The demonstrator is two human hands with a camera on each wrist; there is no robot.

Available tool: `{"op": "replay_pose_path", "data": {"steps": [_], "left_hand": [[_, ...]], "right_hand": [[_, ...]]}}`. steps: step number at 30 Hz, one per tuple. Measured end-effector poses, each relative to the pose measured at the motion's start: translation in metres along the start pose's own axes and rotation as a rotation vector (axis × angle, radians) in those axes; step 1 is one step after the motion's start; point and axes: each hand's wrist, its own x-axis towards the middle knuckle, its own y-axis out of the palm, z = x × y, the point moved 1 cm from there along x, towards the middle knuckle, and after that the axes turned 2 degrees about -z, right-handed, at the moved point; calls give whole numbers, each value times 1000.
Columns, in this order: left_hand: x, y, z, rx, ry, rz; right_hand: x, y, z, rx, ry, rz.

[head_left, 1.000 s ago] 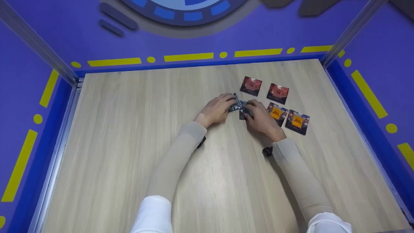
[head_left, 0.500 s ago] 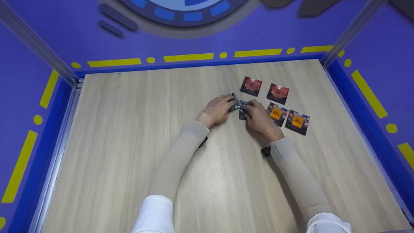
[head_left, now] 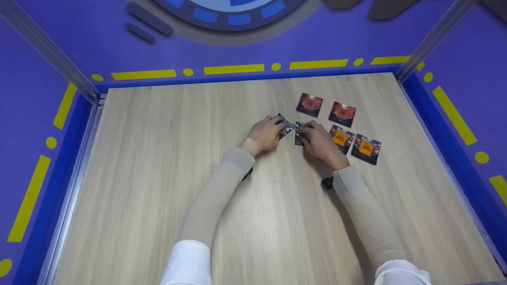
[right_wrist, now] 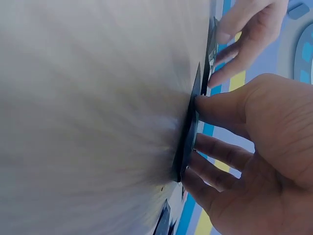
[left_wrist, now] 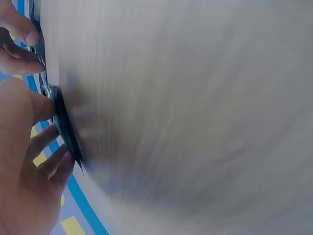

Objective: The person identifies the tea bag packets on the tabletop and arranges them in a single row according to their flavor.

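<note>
Holding the left dark packet (head_left: 288, 129) in the left hand (head_left: 264, 132), with fingers curled and clamped on it. Gripping the right dark packet (head_left: 298, 137) likewise in the right hand (head_left: 319, 142), with thumb at one side and fingers at the other. Set just beside each other on the table (head_left: 158, 166), right of its middle, corner toward edge; cannot tell whether touching, or whether lying quite flat. Largely hidden under the fingers, so showing only dark margins and pale blue-green speckles.

Crowding the right hand most closely on its outer side: see the inner orange-label packet (head_left: 341, 138), with a lower corner screened by that hand. Then, across a narrow gap, find the outer orange-label packet (head_left: 366, 149). Farther back, lying apart from each other, note the left red packet (head_left: 309, 105), just beyond the fingertips, and the right red packet (head_left: 342, 114), behind the orange pair.

Strapped beneath the beige sleeves (head_left: 218, 194), worn at the wrists: see a black left-wrist device (head_left: 248, 174) and a black right-wrist device (head_left: 327, 183). Closed in at back and both sides by blue walls (head_left: 95, 39) with yellow dashes, joined at metal posts (head_left: 429, 39)
</note>
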Motion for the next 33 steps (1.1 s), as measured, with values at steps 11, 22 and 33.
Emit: {"op": "replay_pose_path", "data": {"steps": [11, 22, 33], "left_hand": [[-20, -2, -1, 32, -79, 3], [-52, -8, 6, 69, -194, 38], [-90, -14, 19, 107, -323, 47]], "right_hand": [[-1, -2, -1, 13, 22, 46], [1, -6, -1, 7, 4, 51], [1, -7, 0, -8, 16, 73]]}}
